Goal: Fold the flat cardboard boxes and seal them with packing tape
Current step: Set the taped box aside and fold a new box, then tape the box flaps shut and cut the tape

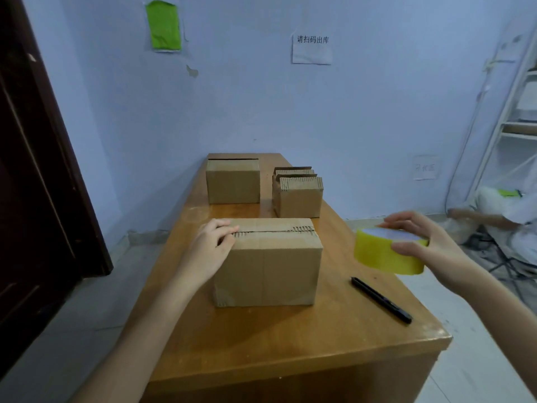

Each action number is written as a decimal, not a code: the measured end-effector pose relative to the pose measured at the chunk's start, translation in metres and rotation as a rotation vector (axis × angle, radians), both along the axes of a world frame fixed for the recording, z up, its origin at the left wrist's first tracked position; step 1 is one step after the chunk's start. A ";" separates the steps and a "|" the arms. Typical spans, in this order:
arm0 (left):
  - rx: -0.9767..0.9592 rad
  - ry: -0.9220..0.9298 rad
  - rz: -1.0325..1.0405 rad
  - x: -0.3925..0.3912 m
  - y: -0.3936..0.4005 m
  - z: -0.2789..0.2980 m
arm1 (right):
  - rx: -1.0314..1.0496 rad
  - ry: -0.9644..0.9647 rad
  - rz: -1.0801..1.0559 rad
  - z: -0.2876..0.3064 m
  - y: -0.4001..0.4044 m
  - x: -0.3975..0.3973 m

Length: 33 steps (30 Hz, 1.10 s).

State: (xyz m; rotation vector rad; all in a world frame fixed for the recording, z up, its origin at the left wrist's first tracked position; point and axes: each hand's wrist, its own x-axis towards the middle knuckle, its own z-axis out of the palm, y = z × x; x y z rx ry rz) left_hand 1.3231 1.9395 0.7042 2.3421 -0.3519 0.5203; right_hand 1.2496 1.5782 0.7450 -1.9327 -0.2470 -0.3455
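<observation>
Near box [267, 261] sits mid-table w/ top flaps folded down, seam running left-right across the top, not taped. Left hand [207, 251] comes in from lower left, forearm angled up toward the box; palm lies against the box's left end, fingers curled over the top left edge and pressing on the flaps by the seam, so it's holding the box down rather than pinching it. Right hand [421, 242] comes in from lower right, wrist bent inward, raised above the table's right edge. It grips the yellow tape roll [383, 255]: thumb on the roll's near outer face, fingers arched over the far rim, roll held w/ its open core facing up. Roll is off the table surface, just right of the near box, not touching it. Black pen [380, 299] lies diagonally on the wooden table [261, 344], right of the box, below the roll. Two more boxes at the far end: closed box [233, 181] on the left, box w/ flaps standing up [297, 194] to its right, apart from each other.
</observation>
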 end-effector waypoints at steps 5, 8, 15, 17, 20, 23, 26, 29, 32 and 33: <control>0.391 -0.024 0.155 -0.005 -0.015 0.021 | 0.045 -0.011 0.266 0.035 0.068 0.019; 0.524 0.008 0.190 -0.003 -0.020 0.032 | 0.139 0.044 0.388 0.046 0.121 0.047; 0.179 0.030 0.082 -0.009 -0.007 0.045 | 0.485 0.381 0.485 0.023 0.190 0.092; -0.141 0.223 0.034 -0.004 -0.002 0.043 | 0.487 0.382 0.482 0.018 0.194 0.096; -0.505 0.438 -0.092 0.003 0.005 0.043 | 0.499 0.436 0.501 0.016 0.193 0.099; -0.530 0.464 -0.162 0.006 0.008 0.046 | 0.514 0.443 0.510 0.013 0.190 0.104; -0.583 0.478 -0.177 0.010 0.011 0.045 | 0.562 0.415 0.530 0.011 0.187 0.107; -0.824 0.542 -0.205 0.015 0.013 0.042 | 0.572 0.411 0.534 0.011 0.185 0.108; -0.959 0.590 -0.170 0.015 0.013 0.041 | 0.530 0.423 0.531 0.011 0.188 0.108; -0.956 0.577 -0.134 0.017 0.013 0.040 | 0.523 0.427 0.536 0.011 0.189 0.108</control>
